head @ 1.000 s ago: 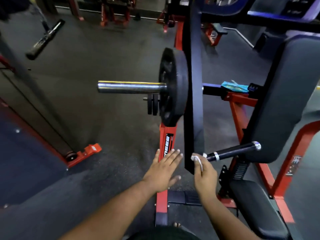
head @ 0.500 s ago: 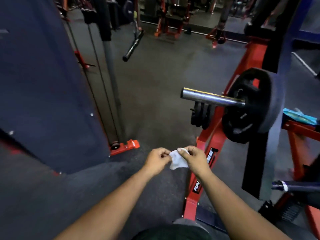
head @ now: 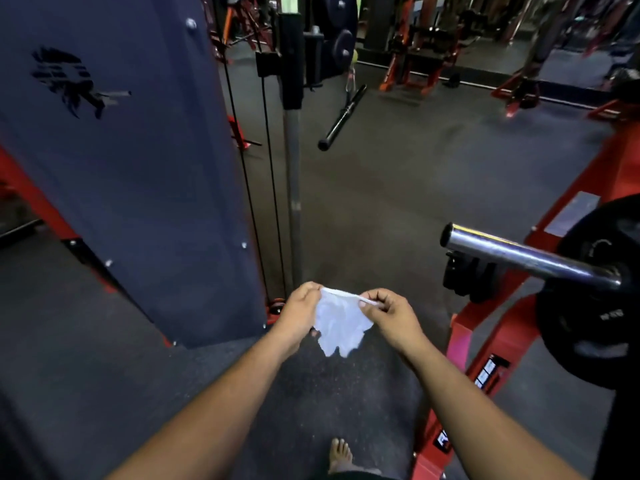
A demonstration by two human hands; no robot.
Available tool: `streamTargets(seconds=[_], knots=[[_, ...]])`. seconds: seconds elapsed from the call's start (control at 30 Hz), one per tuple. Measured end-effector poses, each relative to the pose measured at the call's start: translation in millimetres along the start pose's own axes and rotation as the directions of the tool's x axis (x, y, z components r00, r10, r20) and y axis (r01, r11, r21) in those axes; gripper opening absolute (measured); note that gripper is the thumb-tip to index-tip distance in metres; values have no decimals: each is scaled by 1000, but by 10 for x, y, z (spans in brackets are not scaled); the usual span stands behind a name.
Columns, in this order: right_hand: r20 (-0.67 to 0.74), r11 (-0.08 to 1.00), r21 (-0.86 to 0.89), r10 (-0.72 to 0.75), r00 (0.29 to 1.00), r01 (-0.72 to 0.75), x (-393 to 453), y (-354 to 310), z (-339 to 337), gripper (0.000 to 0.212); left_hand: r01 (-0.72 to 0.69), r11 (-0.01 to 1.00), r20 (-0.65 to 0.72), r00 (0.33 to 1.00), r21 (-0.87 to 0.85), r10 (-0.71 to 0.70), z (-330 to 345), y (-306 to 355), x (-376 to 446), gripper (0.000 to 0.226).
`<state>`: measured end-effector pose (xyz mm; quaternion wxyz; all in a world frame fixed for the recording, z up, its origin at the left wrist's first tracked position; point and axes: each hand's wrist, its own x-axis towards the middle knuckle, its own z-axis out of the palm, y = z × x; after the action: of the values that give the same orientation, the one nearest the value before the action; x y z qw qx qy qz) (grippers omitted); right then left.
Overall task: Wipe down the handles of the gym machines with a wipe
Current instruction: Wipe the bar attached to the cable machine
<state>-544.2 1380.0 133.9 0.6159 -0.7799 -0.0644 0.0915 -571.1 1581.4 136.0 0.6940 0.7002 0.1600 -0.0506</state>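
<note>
Both hands hold the wipe (head: 337, 320) at 6 o'clock, low in the middle of the view. The left hand (head: 299, 315) pinches its upper left corner, and the right hand (head: 389, 315) pinches the upper right, fingers curled around a rolled top edge. Between them the sheet is stretched flat and its lower part hangs free in loose folds.

The wipe looks thin, limp and very light; it has no stiffness of its own and will bunch or twist unless kept spread. Probably damp, so it may cling to skin. The corners serve for opening it, but for rubbing a handle it would be better folded into a pad across the palm and wrapped around the bar.

The floor (head: 398, 174) is dark speckled rubber matting. At 9 to 11 o'clock stands a blue panel (head: 138, 168) of a cable machine, with cables (head: 268, 168) and a grey post (head: 292, 174) just right of it. At 12 o'clock a black bar handle (head: 343, 117) hangs from a clip, a likely next thing to wipe. At 3 o'clock a chrome sleeve (head: 526, 256) carries a black plate (head: 595, 292) on a red frame (head: 485, 323). More red machines stand far back at 1 o'clock. A bare foot (head: 341, 453) shows at 6 o'clock
</note>
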Motion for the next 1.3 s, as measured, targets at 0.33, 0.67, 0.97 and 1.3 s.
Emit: streamTargets(seconds=[0.33, 0.67, 0.97, 1.3], knots=[[-76, 976, 216, 49, 996, -31, 1191, -55, -83, 23, -186, 948, 181, 973, 259, 141, -74, 404, 997, 12], [172, 773, 591, 160, 972, -232, 1601, -323, 157, 25, 45, 925, 56, 998, -378, -25, -198, 748, 1382, 35], [-109, 968, 246, 80, 991, -51, 1712, -522, 370, 20, 56, 983, 267, 964, -177, -7, -772, 830, 1592, 35], [25, 893, 430, 134, 991, -132, 1628, -512, 549, 42, -86, 996, -81, 993, 4, 87, -846, 714, 1514, 39]])
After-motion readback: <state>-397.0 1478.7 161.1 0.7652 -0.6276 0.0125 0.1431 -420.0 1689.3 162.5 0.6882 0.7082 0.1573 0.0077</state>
